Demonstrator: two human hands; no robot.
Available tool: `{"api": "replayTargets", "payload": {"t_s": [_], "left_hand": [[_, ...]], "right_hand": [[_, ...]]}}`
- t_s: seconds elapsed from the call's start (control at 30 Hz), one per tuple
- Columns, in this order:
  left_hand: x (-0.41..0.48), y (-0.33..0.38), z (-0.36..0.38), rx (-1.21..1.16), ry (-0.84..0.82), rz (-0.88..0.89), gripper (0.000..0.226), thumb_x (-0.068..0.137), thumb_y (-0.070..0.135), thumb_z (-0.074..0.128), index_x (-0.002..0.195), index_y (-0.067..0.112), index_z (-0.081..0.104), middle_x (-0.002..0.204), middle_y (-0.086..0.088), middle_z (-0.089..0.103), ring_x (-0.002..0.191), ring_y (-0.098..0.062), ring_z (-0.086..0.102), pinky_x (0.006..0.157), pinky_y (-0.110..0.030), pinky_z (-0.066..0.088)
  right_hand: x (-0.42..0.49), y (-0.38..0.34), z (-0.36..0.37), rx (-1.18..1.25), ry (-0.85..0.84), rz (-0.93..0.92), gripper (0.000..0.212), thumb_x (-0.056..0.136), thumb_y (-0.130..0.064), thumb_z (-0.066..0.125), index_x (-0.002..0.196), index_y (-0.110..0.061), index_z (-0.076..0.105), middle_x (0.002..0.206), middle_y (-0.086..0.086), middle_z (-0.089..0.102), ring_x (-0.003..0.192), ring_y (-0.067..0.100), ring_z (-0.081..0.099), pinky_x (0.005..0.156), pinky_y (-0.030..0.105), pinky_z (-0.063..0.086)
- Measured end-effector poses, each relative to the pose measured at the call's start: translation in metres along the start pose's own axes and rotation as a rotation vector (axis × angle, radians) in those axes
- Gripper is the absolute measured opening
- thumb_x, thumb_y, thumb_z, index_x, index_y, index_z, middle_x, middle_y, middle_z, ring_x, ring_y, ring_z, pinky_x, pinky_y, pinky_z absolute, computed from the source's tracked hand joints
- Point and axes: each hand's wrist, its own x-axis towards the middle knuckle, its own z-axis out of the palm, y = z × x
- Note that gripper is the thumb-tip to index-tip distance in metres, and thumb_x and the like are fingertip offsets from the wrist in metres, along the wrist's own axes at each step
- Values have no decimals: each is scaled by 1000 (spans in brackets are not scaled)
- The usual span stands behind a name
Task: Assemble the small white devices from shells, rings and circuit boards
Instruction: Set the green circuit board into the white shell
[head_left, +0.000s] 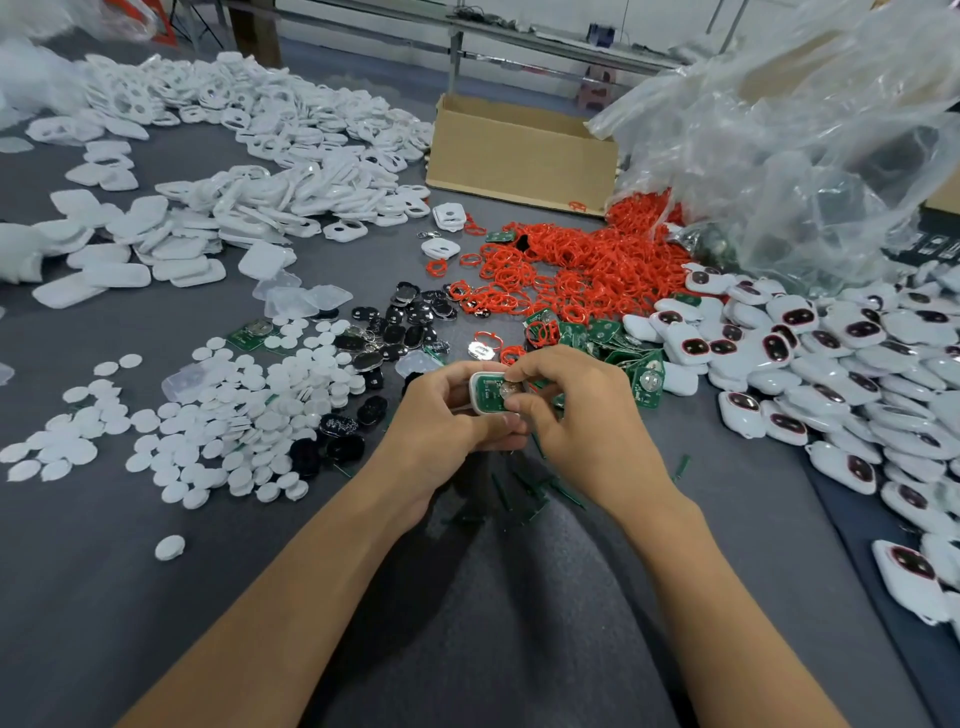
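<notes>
My left hand (441, 415) grips a small white shell (477, 391) above the grey table. A green circuit board (491, 392) with a round silver cell lies inside the shell. My right hand (566, 400) pinches the board at its right end, fingertips over the cell. Red rings (571, 270) lie in a heap beyond my hands. Loose green boards (623, 348) sit just right of my hands. Empty white shells (270, 171) are piled at the far left. Finished white devices (831, 374) with dark windows cover the right side.
White round discs (249, 410) and black oval parts (395, 327) spread out left of my hands. A cardboard box (519, 150) stands at the back. A crumpled clear plastic bag (805, 130) rises at the back right. Green slivers (530, 488) lie under my wrists.
</notes>
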Motion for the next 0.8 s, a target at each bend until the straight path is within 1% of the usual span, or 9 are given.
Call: {"api": "replayTargets", "payload": {"t_s": [0.23, 0.33, 0.4, 0.47, 0.57, 0.63, 0.73, 0.8], "left_hand": [[0, 0, 0, 22, -1, 0, 39, 78, -20, 65, 113, -3, 63, 92, -15, 69, 70, -18, 70, 67, -26, 60], [1, 1, 0, -29, -5, -24, 28, 83, -9, 65, 110, -2, 64, 87, -13, 69, 69, -18, 69, 69, -28, 60], [2, 2, 0, -62, -4, -48, 21, 89, -3, 61, 108, 0, 65, 85, -12, 70, 67, -18, 68, 68, -29, 61], [3, 2, 1, -58, 5, -58, 17, 93, -3, 56, 105, 2, 66, 85, -12, 70, 66, -18, 68, 66, -28, 60], [4, 1, 1, -33, 21, -57, 21, 95, -6, 51, 101, 5, 67, 86, -14, 70, 67, -19, 69, 67, -31, 61], [4, 1, 1, -28, 31, -56, 21, 95, -7, 49, 101, 4, 66, 86, -14, 70, 66, -20, 68, 68, -32, 62], [3, 1, 3, -42, 50, -53, 17, 96, -6, 48, 106, 0, 60, 83, -12, 68, 60, -16, 68, 64, -30, 61], [3, 1, 4, -39, 59, -48, 16, 97, -6, 47, 102, 1, 60, 84, -13, 67, 59, -15, 68, 63, -28, 61]], "right_hand": [[-2, -1, 0, -1, 8, 1, 14, 79, 0, 68, 91, -5, 69, 93, 6, 67, 86, 22, 59, 80, 36, 47], [-3, -2, -1, -1, 22, -15, 16, 78, 4, 65, 91, -5, 69, 93, 6, 67, 86, 23, 60, 79, 37, 49], [-3, -2, -1, 14, 37, -19, 16, 78, 3, 66, 90, -6, 69, 93, 5, 66, 86, 22, 60, 79, 36, 49], [-4, -2, 0, 35, 46, -13, 14, 79, 0, 69, 90, -7, 69, 92, 5, 66, 85, 21, 60, 79, 36, 50], [-5, -1, 2, 55, 53, 5, 14, 78, -1, 71, 91, -7, 70, 93, 5, 67, 85, 21, 61, 78, 36, 51], [-4, -1, 3, 78, 61, 26, 14, 78, -3, 72, 91, -7, 71, 92, 4, 67, 84, 18, 61, 77, 33, 50], [-4, 0, 4, 131, 68, 70, 14, 77, -4, 74, 90, -9, 72, 92, 3, 68, 83, 15, 61, 77, 30, 50], [-3, 0, 5, 143, 74, 89, 16, 76, -3, 75, 90, -9, 73, 92, 2, 68, 84, 15, 61, 77, 31, 50]]}}
